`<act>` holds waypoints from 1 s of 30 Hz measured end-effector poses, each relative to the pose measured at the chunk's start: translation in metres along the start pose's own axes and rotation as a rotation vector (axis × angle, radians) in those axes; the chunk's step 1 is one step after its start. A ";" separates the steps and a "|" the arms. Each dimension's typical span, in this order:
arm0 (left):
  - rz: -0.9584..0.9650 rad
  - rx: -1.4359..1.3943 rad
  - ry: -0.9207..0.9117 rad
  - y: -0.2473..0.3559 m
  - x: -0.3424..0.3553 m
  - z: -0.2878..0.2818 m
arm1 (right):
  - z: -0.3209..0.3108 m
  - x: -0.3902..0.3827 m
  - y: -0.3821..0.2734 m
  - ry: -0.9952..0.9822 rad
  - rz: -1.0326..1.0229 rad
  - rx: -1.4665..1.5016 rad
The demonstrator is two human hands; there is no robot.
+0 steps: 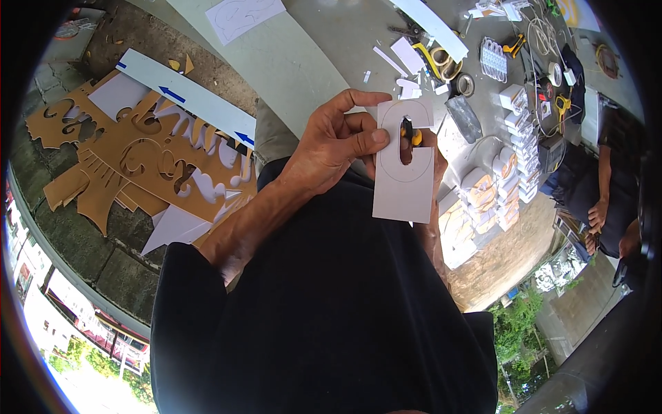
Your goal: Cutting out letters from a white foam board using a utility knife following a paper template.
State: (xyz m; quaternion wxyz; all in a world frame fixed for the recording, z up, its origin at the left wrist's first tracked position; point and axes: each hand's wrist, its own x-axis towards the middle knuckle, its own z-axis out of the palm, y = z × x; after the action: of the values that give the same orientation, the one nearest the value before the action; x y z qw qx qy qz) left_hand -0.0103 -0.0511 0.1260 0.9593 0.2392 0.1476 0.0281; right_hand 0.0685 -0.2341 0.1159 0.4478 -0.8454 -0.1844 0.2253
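Upright before my chest is a small white board (403, 196) with a pencilled circle and a long rounded slot cut through it, open at the right side. My left hand (334, 141) grips its left edge, thumb on the front, index finger stretched along the top. Behind the board is my right hand (439, 165), mostly hidden by it. Through the slot show a bit of its fingers and a yellow-and-black tool (416, 137), seemingly a cutter, in that hand. The tool's blade end cannot be made out.
Brown and white cut-out sheets (148, 155) lie on the paving at left, beside a white strip with blue arrows (186, 96). On the grey table are tape rolls (465, 85), white offcuts (407, 55) and stacked white cut pieces (520, 138). Another person (600, 200) stands at far right.
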 end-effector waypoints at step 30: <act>0.059 0.497 0.084 0.012 0.003 -0.009 | -0.032 0.014 0.002 0.040 0.140 0.508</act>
State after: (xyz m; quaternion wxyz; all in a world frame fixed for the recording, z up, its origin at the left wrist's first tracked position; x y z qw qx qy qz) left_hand -0.0098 -0.0361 0.1237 0.8628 0.4705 0.1826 0.0290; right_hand 0.0978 -0.2491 0.1273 0.6325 -0.7209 -0.0540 0.2781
